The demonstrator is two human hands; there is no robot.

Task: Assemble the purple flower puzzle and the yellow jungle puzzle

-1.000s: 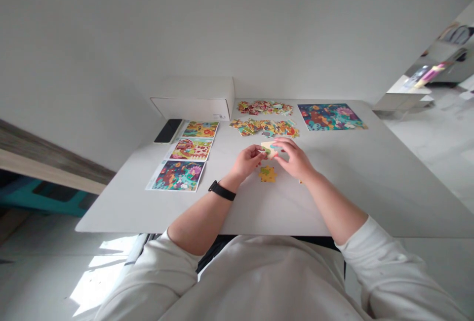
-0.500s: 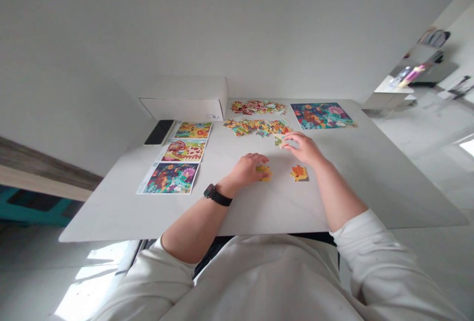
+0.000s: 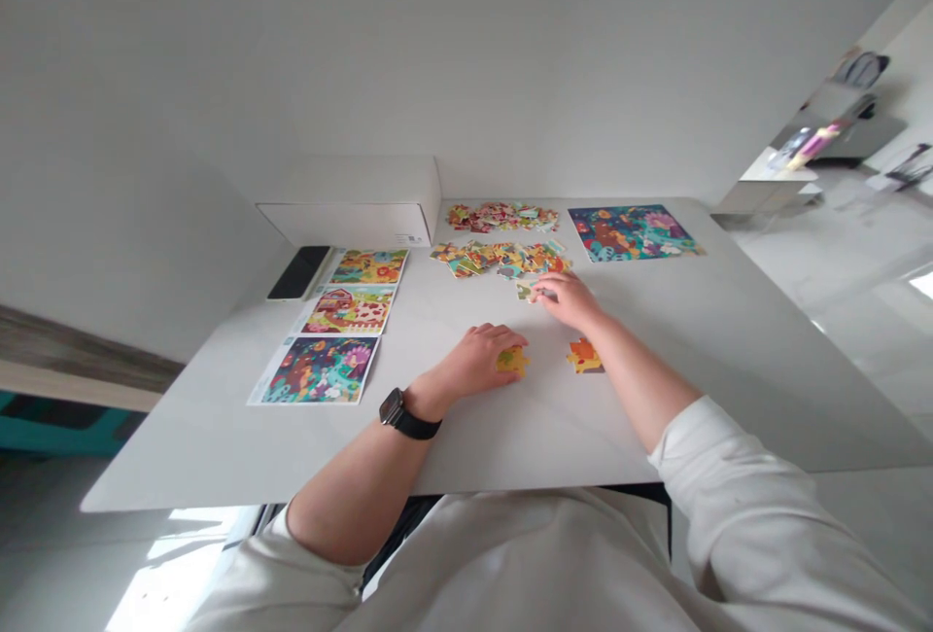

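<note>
A pale puzzle piece (image 3: 523, 291) was seen on the near side of the middle heap (image 3: 502, 259) of loose pieces. Its right edge was met by the bent fingertips and thumb of the right hand (image 3: 565, 298), which were set only slightly apart; whether the piece was pinched or merely touched could not be told. Nearer and a little to the left, a yellow piece (image 3: 513, 361) was partly covered by the left hand (image 3: 481, 358). The fingers of that hand were loosely bent, with the thumb spread toward the near side; whether the piece was gripped could not be told. To the right, an orange piece (image 3: 582, 357) was partly hidden by the right forearm. A red-toned heap (image 3: 502, 216) was placed farther off, with a dark blue puzzle picture (image 3: 633, 231) laid to its right. At the left, three printed pictures (image 3: 321, 369) were lined up beside a phone (image 3: 299, 272), and a white box (image 3: 342, 223) was set behind them.
</note>
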